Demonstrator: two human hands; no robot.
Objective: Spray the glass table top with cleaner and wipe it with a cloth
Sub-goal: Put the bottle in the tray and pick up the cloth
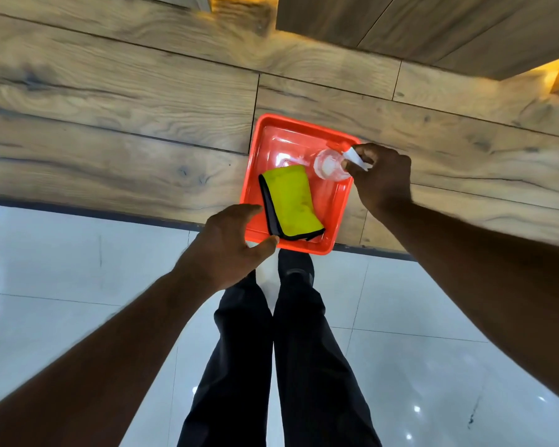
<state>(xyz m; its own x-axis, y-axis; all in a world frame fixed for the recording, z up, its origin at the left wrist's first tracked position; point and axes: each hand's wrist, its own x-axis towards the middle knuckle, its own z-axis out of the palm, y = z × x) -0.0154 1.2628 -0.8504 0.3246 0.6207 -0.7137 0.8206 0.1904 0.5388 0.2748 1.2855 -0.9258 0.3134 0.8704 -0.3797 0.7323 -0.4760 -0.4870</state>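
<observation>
Wood grain in pale brown planks, streaked with dark knots, covers the desk (110, 124), which has a glossy sheen. At its near edge sits a square orange-red plastic tray (278, 143) with rounded corners, a raised rim and a shiny bottom. In the tray's near left part lies the cloth (291, 201), a soft folded rectangle, lime yellow with a dark bound edge and a dark underside. The spray bottle (329, 166) is of clear plastic, round, with a white head, and stands or hangs over the tray's far right corner. The right hand (381, 179) grips it, fingers curled round the white head. The left hand (223, 246) is at the tray's near left corner, fingers loosely spread, thumb tip beside the cloth's dark corner; contact cannot be told. Below are glossy white floor tiles (62, 269) and dark trousers (239, 366).
</observation>
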